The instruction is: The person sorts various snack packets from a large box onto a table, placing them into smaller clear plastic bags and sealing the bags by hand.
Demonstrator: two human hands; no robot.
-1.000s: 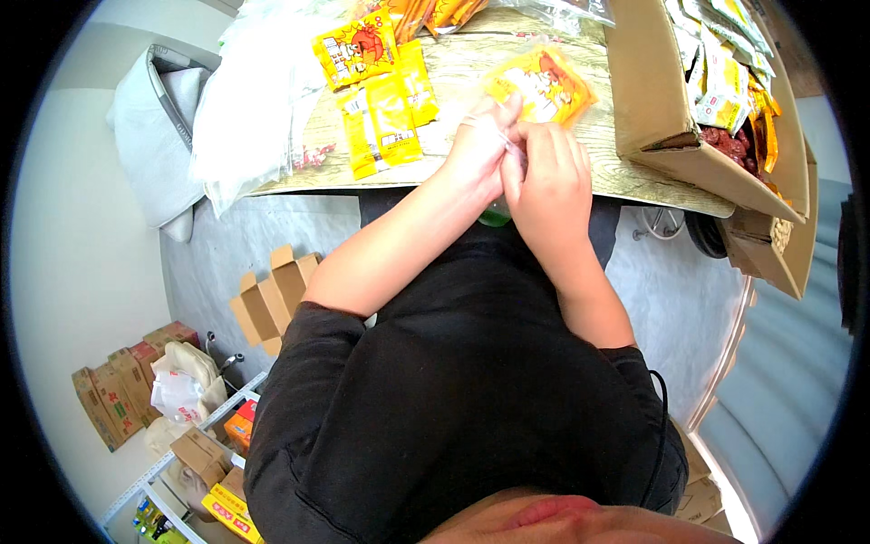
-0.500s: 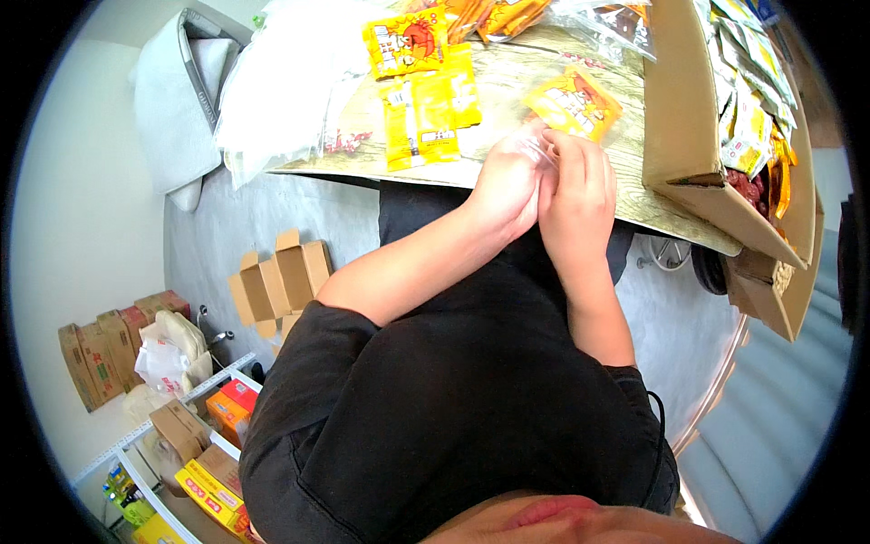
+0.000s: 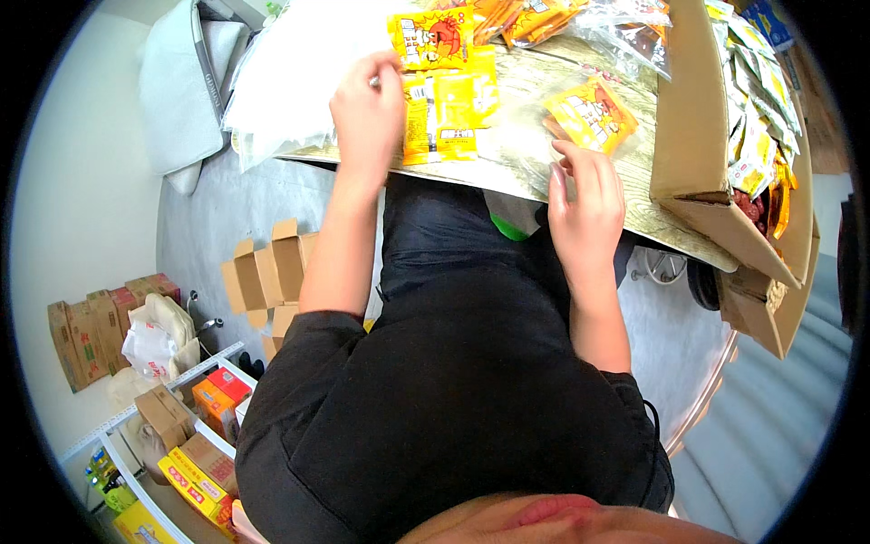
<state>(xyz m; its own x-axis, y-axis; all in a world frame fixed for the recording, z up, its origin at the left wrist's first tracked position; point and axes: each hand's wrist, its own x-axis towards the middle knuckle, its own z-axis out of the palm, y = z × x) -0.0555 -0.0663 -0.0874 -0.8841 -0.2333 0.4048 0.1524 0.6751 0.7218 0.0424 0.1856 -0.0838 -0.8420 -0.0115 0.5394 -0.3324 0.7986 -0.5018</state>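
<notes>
My left hand [image 3: 367, 122] is over the table's near edge with its fingers loosely bent, beside the left edge of several yellow packets. One yellow packet with a red cartoon figure [image 3: 433, 38] lies above another yellow packet [image 3: 453, 118] in that group. My right hand [image 3: 589, 204] has thumb and fingers apart, and nothing shows between them. Just beyond its fingertips lies a yellow-orange packet [image 3: 594, 116] that appears to be inside a clear plastic bag [image 3: 535, 159]. Whether my right fingertips touch that bag is unclear.
A pile of clear bags [image 3: 285, 86] covers the table's left side. More orange packets [image 3: 544, 20] and a filled clear bag [image 3: 630, 36] lie at the back. An open carton [image 3: 691, 136] of packets stands at right. Opened cardboard boxes [image 3: 263, 276] sit on the floor.
My hands were together at the clear bag near the yellow-orange packet. They have separated: my left hand moved left to the yellow packets, and my right hand opened beside the bagged packet.
</notes>
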